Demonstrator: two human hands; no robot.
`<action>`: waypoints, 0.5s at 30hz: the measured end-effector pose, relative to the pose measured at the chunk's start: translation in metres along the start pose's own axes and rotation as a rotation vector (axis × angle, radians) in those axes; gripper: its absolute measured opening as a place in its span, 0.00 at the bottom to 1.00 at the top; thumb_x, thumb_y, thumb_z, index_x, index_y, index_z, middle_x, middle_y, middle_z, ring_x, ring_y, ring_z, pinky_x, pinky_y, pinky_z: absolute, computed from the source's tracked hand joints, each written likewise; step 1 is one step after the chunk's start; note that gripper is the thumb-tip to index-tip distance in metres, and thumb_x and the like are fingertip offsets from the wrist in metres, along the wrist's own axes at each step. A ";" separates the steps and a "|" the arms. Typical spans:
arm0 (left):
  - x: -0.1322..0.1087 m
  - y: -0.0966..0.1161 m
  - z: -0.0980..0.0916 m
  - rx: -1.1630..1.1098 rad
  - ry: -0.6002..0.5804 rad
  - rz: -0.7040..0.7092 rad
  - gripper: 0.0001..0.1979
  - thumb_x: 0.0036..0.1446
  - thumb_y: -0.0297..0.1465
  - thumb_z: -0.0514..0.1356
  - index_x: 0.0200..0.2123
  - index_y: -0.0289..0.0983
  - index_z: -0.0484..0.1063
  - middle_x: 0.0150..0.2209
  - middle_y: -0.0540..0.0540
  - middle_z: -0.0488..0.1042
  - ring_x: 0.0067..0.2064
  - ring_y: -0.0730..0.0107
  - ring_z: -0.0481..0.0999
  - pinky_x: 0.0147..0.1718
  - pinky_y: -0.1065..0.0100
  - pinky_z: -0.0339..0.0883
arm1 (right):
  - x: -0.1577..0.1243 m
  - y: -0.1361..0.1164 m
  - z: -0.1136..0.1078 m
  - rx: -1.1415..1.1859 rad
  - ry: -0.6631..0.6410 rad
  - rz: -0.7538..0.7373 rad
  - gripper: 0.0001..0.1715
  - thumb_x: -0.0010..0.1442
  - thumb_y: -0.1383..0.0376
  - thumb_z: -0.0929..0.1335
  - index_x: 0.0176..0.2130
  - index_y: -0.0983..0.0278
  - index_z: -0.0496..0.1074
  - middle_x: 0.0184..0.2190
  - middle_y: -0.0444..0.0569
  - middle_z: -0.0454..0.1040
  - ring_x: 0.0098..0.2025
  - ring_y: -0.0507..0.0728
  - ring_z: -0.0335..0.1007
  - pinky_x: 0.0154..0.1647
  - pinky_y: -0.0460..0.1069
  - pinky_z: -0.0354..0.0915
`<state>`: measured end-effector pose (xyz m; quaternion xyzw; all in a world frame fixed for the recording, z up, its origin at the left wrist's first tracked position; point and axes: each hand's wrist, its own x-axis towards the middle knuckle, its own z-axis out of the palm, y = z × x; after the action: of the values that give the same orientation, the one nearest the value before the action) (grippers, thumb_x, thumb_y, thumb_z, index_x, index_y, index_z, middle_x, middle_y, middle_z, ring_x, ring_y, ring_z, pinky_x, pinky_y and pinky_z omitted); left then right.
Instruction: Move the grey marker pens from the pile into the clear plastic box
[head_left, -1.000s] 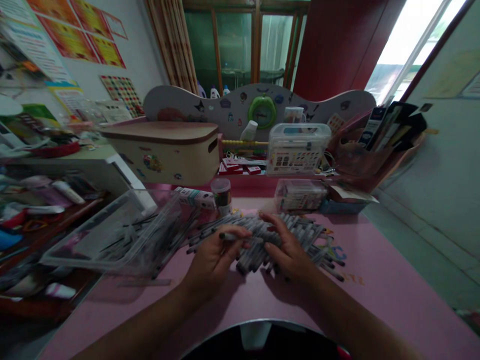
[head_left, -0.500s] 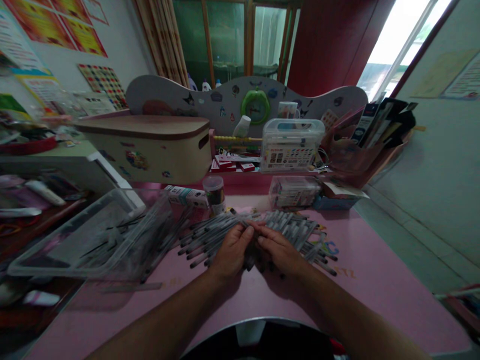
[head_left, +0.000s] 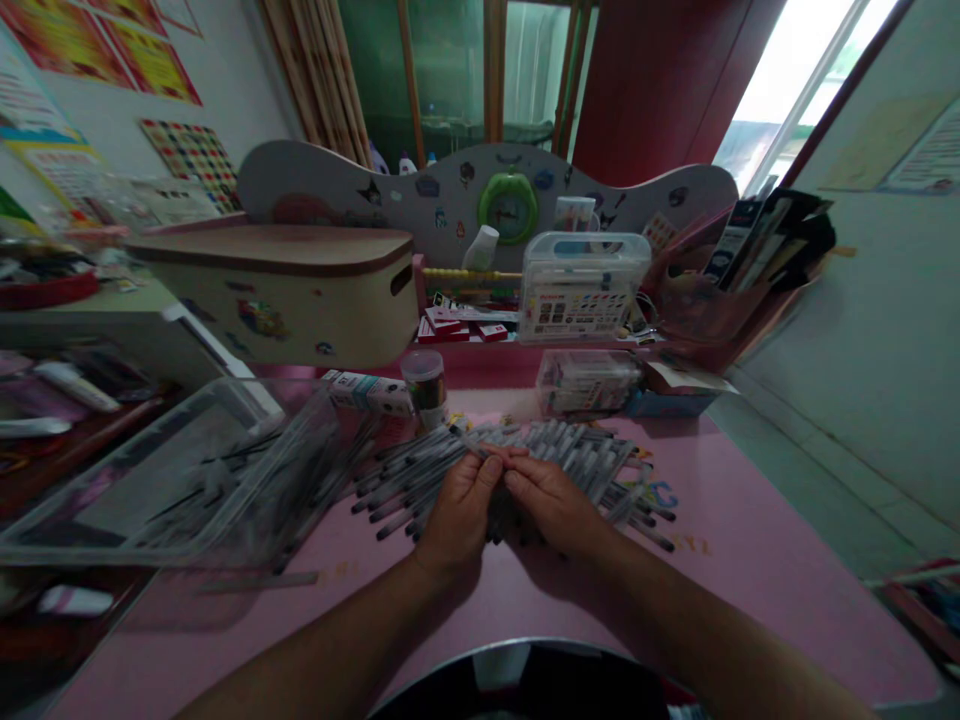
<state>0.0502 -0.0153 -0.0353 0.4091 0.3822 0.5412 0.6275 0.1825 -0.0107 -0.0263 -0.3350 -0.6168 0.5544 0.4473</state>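
Note:
My left hand [head_left: 459, 505] and my right hand [head_left: 551, 500] meet over a pile of pens, fingertips pinched together. Between them is a slim clear pen [head_left: 471, 441], its dark end poking out up and to the left past my left fingers; the rest of it is covered by my fingers. Beneath and around my hands lie many clear pens with dark ends, some in a left-hand group [head_left: 409, 490] and some in a right-hand group [head_left: 592, 455]. A clear plastic bin [head_left: 90, 555] at the left holds more thin clear and dark pieces.
On the pink table [head_left: 750, 600] stand a clear lidded jar [head_left: 424, 380], a small patterned box [head_left: 367, 392] and a clear case [head_left: 585, 383]. Behind are a cream storage box [head_left: 300, 310], a handled plastic case [head_left: 585, 290] and a green clock [head_left: 508, 208]. A flat strip [head_left: 259, 581] lies near the bin.
The view has shifted slightly. My hands stay together over the pens, and the pen's dark end now shows more clearly beyond my left fingers.

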 end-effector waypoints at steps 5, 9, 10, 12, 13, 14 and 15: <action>-0.001 0.002 -0.001 -0.034 -0.017 -0.051 0.12 0.57 0.40 0.65 0.35 0.38 0.76 0.42 0.43 0.81 0.44 0.63 0.79 0.45 0.64 0.73 | -0.002 0.012 -0.001 0.212 -0.016 0.101 0.16 0.62 0.54 0.69 0.43 0.62 0.79 0.33 0.47 0.77 0.37 0.55 0.73 0.48 0.52 0.67; -0.001 0.003 -0.001 -0.109 -0.012 -0.100 0.12 0.56 0.41 0.66 0.33 0.38 0.74 0.45 0.44 0.81 0.43 0.65 0.80 0.46 0.65 0.73 | -0.004 0.017 -0.001 0.376 -0.043 0.319 0.15 0.58 0.54 0.71 0.31 0.64 0.73 0.16 0.36 0.58 0.16 0.47 0.48 0.17 0.43 0.49; -0.001 0.004 -0.001 -0.126 -0.011 -0.111 0.13 0.56 0.41 0.66 0.32 0.38 0.73 0.43 0.44 0.81 0.42 0.66 0.80 0.45 0.65 0.73 | -0.004 0.017 -0.002 0.379 -0.062 0.327 0.17 0.57 0.53 0.72 0.29 0.64 0.71 0.15 0.35 0.55 0.15 0.47 0.44 0.16 0.43 0.44; -0.001 0.004 -0.001 -0.136 -0.012 -0.117 0.14 0.55 0.42 0.66 0.30 0.38 0.71 0.40 0.44 0.81 0.40 0.65 0.80 0.43 0.65 0.73 | -0.005 0.014 -0.002 0.367 -0.104 0.303 0.21 0.56 0.50 0.73 0.29 0.64 0.70 0.15 0.34 0.54 0.16 0.46 0.42 0.17 0.44 0.42; -0.001 0.005 0.000 -0.132 -0.013 -0.112 0.14 0.55 0.42 0.66 0.29 0.38 0.71 0.40 0.44 0.81 0.40 0.65 0.80 0.43 0.65 0.73 | -0.005 0.013 -0.002 0.360 -0.114 0.286 0.23 0.56 0.48 0.73 0.30 0.64 0.70 0.15 0.34 0.54 0.16 0.46 0.42 0.17 0.44 0.42; -0.001 0.005 0.000 -0.126 -0.014 -0.104 0.14 0.55 0.42 0.66 0.29 0.38 0.70 0.40 0.44 0.81 0.40 0.65 0.80 0.42 0.65 0.74 | -0.005 0.011 -0.002 0.352 -0.118 0.279 0.24 0.56 0.46 0.73 0.31 0.65 0.71 0.15 0.34 0.53 0.16 0.46 0.42 0.17 0.44 0.43; -0.001 0.005 0.000 -0.123 -0.015 -0.093 0.13 0.55 0.41 0.66 0.29 0.38 0.70 0.40 0.44 0.81 0.40 0.65 0.80 0.42 0.65 0.74 | -0.005 0.010 -0.002 0.345 -0.118 0.281 0.25 0.56 0.45 0.73 0.33 0.65 0.72 0.15 0.34 0.53 0.16 0.46 0.42 0.18 0.44 0.43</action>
<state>0.0482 -0.0163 -0.0307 0.3559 0.3621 0.5306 0.6788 0.1849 -0.0128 -0.0375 -0.3031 -0.4853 0.7270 0.3794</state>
